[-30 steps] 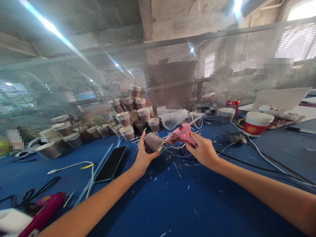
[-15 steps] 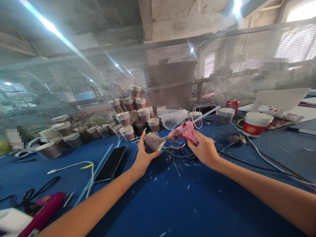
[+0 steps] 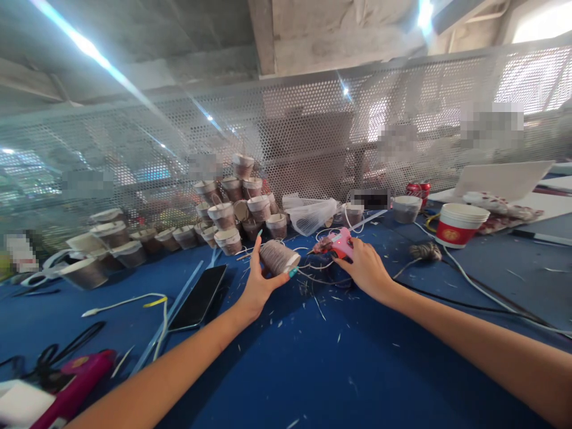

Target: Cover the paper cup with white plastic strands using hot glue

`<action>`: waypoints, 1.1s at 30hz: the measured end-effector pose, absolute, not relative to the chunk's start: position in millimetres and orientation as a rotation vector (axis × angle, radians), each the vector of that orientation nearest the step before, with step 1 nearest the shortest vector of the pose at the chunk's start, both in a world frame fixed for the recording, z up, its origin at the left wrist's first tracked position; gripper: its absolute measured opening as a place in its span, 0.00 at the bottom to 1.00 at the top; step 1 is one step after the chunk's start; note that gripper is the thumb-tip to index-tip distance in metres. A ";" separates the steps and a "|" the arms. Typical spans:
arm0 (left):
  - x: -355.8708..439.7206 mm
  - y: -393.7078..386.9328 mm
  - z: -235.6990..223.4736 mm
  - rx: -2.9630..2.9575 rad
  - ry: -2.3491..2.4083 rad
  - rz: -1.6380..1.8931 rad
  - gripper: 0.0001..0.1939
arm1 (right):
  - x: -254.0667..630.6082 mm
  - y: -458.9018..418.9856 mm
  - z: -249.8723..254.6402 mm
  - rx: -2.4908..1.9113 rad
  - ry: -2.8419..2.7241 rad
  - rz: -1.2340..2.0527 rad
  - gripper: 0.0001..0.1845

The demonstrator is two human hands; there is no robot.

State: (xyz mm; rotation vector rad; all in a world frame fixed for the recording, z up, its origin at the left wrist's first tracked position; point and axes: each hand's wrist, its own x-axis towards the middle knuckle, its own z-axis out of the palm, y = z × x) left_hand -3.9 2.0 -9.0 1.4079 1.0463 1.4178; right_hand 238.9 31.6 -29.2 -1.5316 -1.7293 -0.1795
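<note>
My left hand grips a small cup wrapped in grey-brown twine, tipped on its side with its pale end facing right. Thumb and fingers span the two ends of it. My right hand is closed round a pink glue gun, whose nozzle points left toward the cup, a short gap away from it. A clear glue stick sticks out of the gun's back. Loose cord lies on the table between the cup and the gun.
Stacked twine-wrapped cups stand at the back, more cups at left. A phone, a magenta tool and cables lie on the left. Right are a red-and-white cup, a twine bundle and red cans.
My right hand has drawn the glue gun slightly away from the cup and lowered it, opening a gap at the nozzle. The left hand keeps the cup in nearly the same place.
</note>
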 end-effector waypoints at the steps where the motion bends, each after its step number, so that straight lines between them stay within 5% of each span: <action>1: -4.2 1.8 -8.9 1.415 1.041 1.413 0.58 | 239.5 34.4 -31.1 -1.477 -1.676 -0.219 0.16; 6: -4.6 0.6 -7.6 1.470 1.053 1.394 0.59 | 231.1 22.5 -19.7 -1.205 -1.557 -0.215 0.14; 13: -1.2 -1.2 -5.8 1.549 1.059 1.395 0.61 | 201.4 -20.6 -5.6 -0.929 -2.033 0.725 0.19; 18: -2.0 -0.6 -6.7 1.589 1.032 1.329 0.59 | 201.3 -15.0 -8.3 -0.783 -1.878 1.298 0.26; 33: -4.6 -0.4 -8.9 1.600 0.863 1.123 0.51 | 202.7 -2.7 -9.2 -0.848 -1.545 1.226 0.27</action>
